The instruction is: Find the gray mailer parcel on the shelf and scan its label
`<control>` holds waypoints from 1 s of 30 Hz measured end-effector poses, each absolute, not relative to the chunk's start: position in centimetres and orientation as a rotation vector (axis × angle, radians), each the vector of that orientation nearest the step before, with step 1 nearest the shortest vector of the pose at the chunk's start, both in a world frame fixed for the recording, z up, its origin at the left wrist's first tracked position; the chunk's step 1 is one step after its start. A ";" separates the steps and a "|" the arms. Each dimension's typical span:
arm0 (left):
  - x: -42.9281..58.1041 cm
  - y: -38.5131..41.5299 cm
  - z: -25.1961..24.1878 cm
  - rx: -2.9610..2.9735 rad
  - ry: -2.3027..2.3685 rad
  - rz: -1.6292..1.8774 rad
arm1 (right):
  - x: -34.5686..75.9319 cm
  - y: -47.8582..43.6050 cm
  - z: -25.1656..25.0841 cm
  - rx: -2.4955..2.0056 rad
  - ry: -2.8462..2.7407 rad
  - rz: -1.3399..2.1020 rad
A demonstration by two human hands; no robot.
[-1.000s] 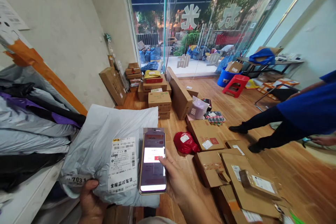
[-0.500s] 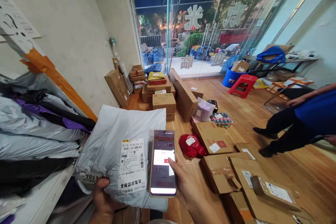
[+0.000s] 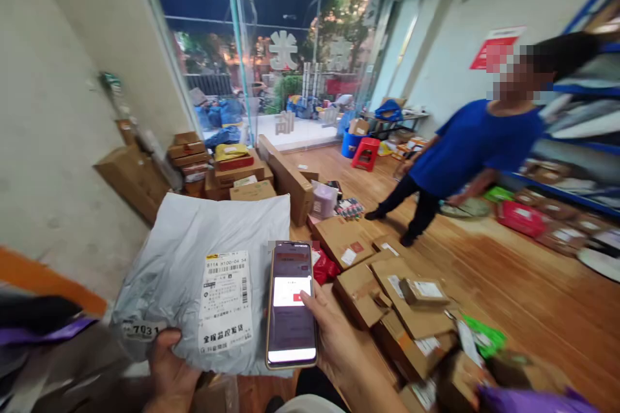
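My left hand (image 3: 167,371) grips the lower edge of a grey plastic mailer parcel (image 3: 194,251), thumb on top near a "7031" sticker. A white shipping label (image 3: 225,302) with barcodes faces me on the parcel. My right hand (image 3: 334,335) holds a smartphone (image 3: 291,303) upright beside the label, with the thumb resting on its lit screen, which displays a white pop-up box.
Several cardboard boxes (image 3: 387,300) and a red bag (image 3: 323,268) lie on the wooden floor to the right. More boxes (image 3: 232,171) are stacked by the glass front. A person in a blue shirt (image 3: 469,142) stands at right near shelves. Bagged parcels (image 3: 39,326) sit at lower left.
The view has swung to the right, so the left shelf of bags has mostly left the frame and the person in blue is now fully seen. Both hands keep their hold.
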State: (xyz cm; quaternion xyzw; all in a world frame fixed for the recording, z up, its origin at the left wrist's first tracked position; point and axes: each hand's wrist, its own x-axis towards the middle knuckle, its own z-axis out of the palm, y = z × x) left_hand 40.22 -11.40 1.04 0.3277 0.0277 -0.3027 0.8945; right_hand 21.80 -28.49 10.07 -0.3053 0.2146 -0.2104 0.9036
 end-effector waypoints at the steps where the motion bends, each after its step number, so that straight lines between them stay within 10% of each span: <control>1: 40.6 -12.2 1.7 0.736 0.104 -0.606 | 21.6 -28.1 10.2 -0.626 0.462 -0.474; 11: 42.7 -18.2 7.6 1.026 0.112 -0.738 | 21.6 -24.7 10.4 -0.558 0.571 -0.787; 30: 43.2 -21.3 3.8 0.943 -0.041 -0.961 | 20.3 -24.5 8.6 -0.523 0.634 -0.994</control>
